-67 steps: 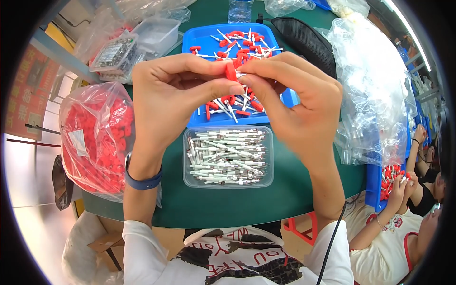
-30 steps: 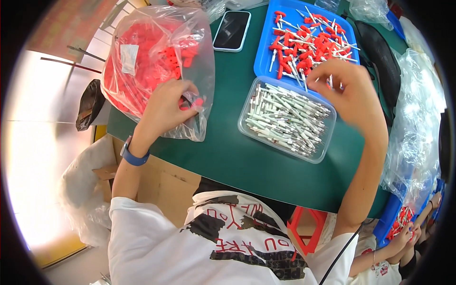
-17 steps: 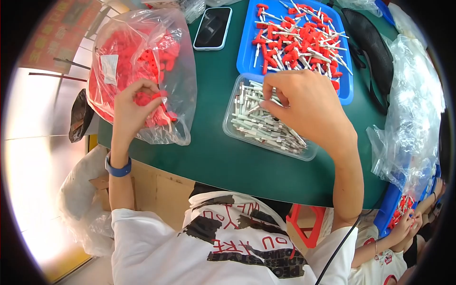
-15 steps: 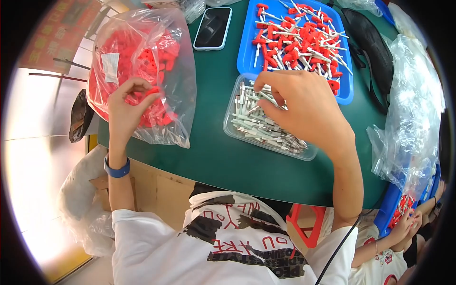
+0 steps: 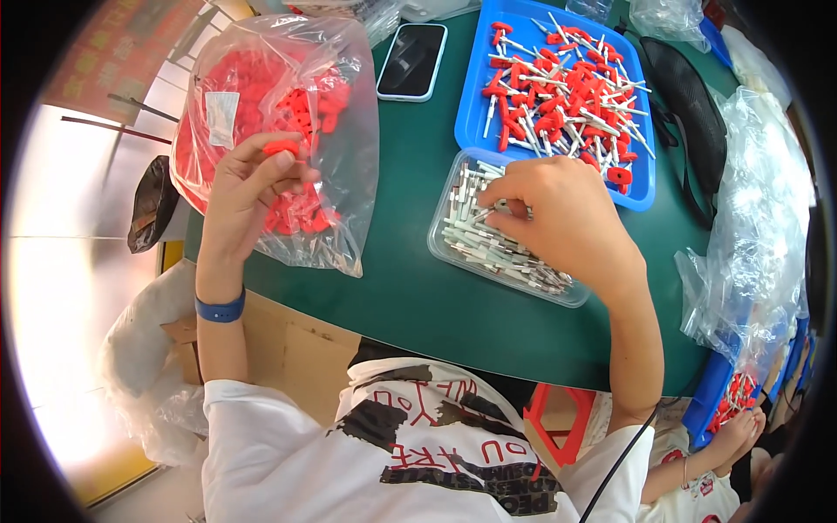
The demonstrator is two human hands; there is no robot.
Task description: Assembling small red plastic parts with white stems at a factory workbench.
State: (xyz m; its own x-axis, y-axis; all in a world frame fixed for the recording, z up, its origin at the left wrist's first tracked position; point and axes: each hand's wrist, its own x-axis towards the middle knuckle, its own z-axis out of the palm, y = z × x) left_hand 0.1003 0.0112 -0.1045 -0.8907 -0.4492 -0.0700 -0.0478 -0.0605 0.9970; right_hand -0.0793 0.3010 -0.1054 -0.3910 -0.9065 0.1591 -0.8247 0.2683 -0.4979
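Note:
My left hand [image 5: 240, 196] is raised over the front of a clear plastic bag [image 5: 357, 196] filled with red plastic pieces. Between its thumb and fingers it grips a small red plastic piece [image 5: 281, 147]. My right hand [image 5: 571, 218] is over a clear plastic box [image 5: 440, 248] of thin pale grey-and-white rods [image 5: 501, 248]. Its thumb and forefinger are brought together at the rods; whatever they pinch is hidden. Behind the box stands a blue tray [image 5: 475, 100], heaped with red pieces joined to pale rods [image 5: 567, 96].
A phone [image 5: 412, 61] lies on the green table [image 5: 392, 235] between bag and tray. To the right are a black mesh item [image 5: 689, 96] and a large clear plastic sheet [image 5: 758, 209]. At lower right, another person's hands [image 5: 741, 436] are near a blue tray [image 5: 708, 397].
My left hand has lifted the red piece slightly, and more of it shows. My right hand has sunk lower toward the rods, its fingers closing. The whole view has shifted a little.

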